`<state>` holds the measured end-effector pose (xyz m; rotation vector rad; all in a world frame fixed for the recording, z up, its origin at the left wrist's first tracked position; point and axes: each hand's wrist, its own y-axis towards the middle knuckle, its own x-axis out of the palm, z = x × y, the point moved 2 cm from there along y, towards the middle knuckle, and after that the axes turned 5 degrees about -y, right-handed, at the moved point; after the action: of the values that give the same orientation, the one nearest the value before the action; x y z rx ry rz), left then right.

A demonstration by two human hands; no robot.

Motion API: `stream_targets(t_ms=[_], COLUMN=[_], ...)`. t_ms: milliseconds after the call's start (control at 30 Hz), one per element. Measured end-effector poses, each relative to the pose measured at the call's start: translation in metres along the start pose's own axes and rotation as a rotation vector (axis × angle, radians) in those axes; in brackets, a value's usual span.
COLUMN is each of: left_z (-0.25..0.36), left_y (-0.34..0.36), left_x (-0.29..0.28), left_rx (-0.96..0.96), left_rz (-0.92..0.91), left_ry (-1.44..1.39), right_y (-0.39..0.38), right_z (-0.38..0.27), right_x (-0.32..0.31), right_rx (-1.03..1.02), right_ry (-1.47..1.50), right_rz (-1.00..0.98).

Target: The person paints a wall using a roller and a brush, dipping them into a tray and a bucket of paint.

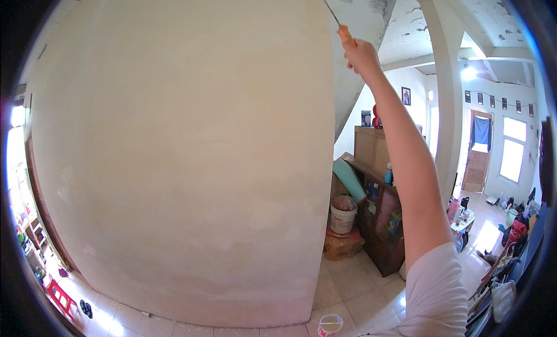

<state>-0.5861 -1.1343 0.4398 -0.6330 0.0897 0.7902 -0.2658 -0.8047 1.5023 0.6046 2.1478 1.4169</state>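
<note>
My raised right hand (361, 56) is closed on the orange handle of a thin metal-bladed tool (343, 33), seen nearly edge-on. The blade points up and left to the upper right corner of the broad cream wall (180, 139); whether it touches cannot be told. Behind it is a grey sloped underside (360, 6) with a patchy surface. My arm reaches up from the lower right, and my left hand is not in view. A small pail (330, 325) sits on the tiled floor below, near the wall's base.
Right of the wall are a wooden cabinet (377, 232), a white bucket (342, 218) and a teal rolled item (348, 177). A red stool (61, 293) stands at lower left. A column (447, 93), a cluttered low table (463, 224) and piled belongings (516, 232) fill the right side.
</note>
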Motion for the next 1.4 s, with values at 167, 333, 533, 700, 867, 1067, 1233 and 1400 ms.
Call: stream_targets(t_ms=[167, 333, 533, 700, 867, 1067, 1233, 1400], left_z=[0.000, -0.001, 0.009, 0.012, 0.015, 0.021, 0.028, 0.024], left_y=[0.006, 0.008, 0.012, 0.019, 0.029, 0.034, 0.035, 0.031], left_x=[0.003, -0.009, -0.010, -0.011, -0.014, -0.018, -0.017, -0.021], left_rx=[0.010, 0.008, 0.029, 0.053, 0.082, 0.129, 0.186, 0.227], left_rz=[-0.014, -0.005, -0.026, -0.040, -0.048, -0.057, -0.080, -0.101], left_ry=[0.031, 0.067, 0.133, 0.207, 0.322, 0.543, 0.781, 1.016], right_y=[0.029, -0.023, -0.135, -0.205, -0.205, -0.136, -0.026, 0.048], right_z=[-0.019, -0.016, 0.018, 0.022, 0.017, -0.007, -0.037, -0.066], right_x=[-0.013, -0.015, -0.008, -0.011, -0.004, 0.018, 0.029, 0.033], right_rx=[-0.067, -0.070, -0.161, -0.158, -0.245, -0.186, -0.235, -0.157], right_ry=[0.019, -0.039, 0.029, 0.040, 0.044, 0.015, 0.001, -0.029], right_rz=[0.112, 0.027, 0.053, 0.104, 0.128, 0.100, 0.185, 0.138])
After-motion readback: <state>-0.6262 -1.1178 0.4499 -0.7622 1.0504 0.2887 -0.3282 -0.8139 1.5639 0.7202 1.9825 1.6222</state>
